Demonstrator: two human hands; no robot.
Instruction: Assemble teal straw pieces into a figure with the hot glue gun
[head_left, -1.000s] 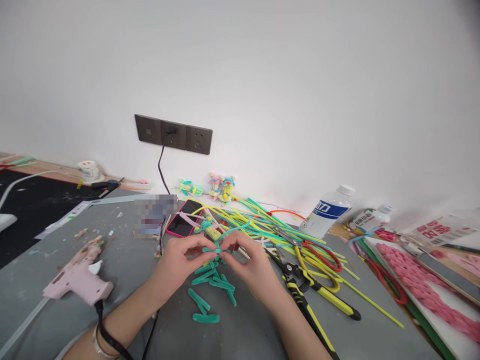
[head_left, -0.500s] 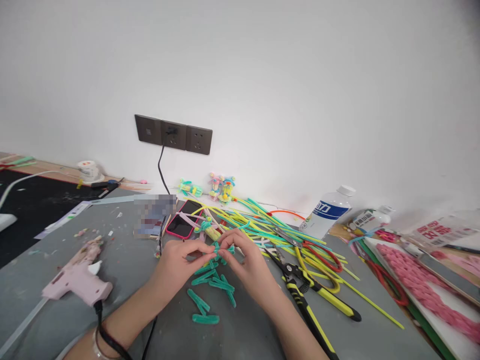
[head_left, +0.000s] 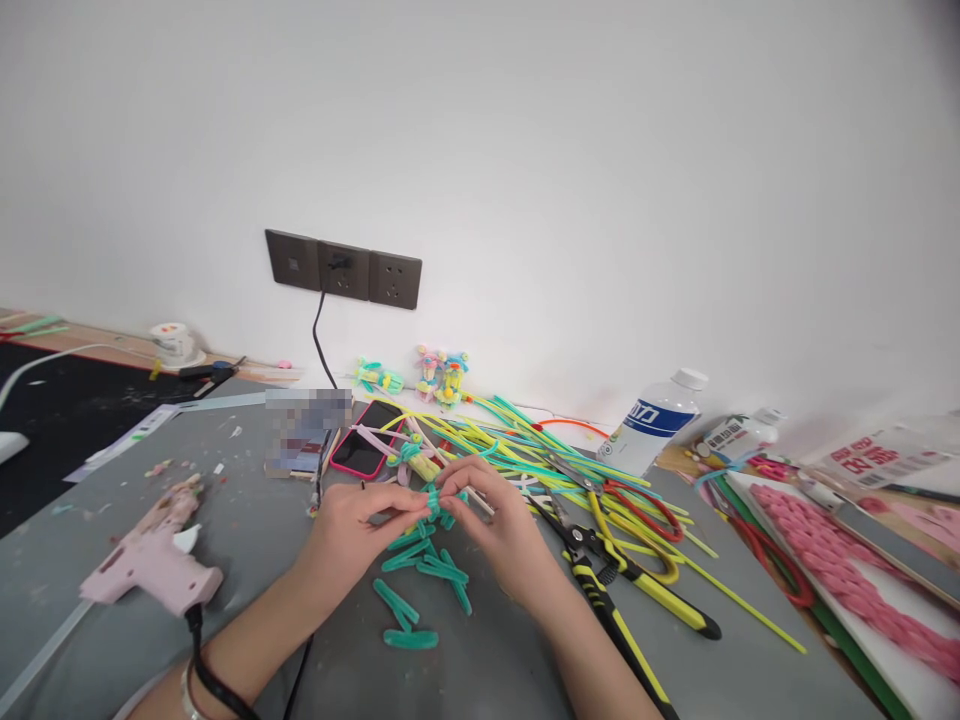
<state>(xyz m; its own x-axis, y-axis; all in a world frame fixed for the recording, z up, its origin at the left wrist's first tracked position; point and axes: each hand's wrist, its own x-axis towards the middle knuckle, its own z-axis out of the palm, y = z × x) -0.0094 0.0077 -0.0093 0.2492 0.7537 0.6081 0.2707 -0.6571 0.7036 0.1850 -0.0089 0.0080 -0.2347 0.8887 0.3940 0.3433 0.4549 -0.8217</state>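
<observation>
Between my fingertips is a small teal pipe cleaner piece [head_left: 433,500], bent or looped and partly covered. My left hand [head_left: 364,530] pinches it from the left with thumb and forefinger. From the right, the thumb and fingers of my right hand [head_left: 491,520] close on the same piece. Below them, several short folded teal pipe cleaner pieces [head_left: 442,567] lie on the grey mat [head_left: 360,680]. Just behind my hands lies a small yellow and teal pipe cleaner figure [head_left: 416,460].
A pink glue gun [head_left: 154,560] lies left. Long yellow and teal pipe cleaners [head_left: 517,440], wire cutters [head_left: 600,570] and red-handled scissors [head_left: 637,505] lie right, before a bottle [head_left: 652,425]. A phone [head_left: 364,445] and small figures [head_left: 442,375] are behind.
My fingers have shifted slightly around the teal piece, with the right fingertips a little farther apart from the left. The view has moved marginally; the other things lie as before.
</observation>
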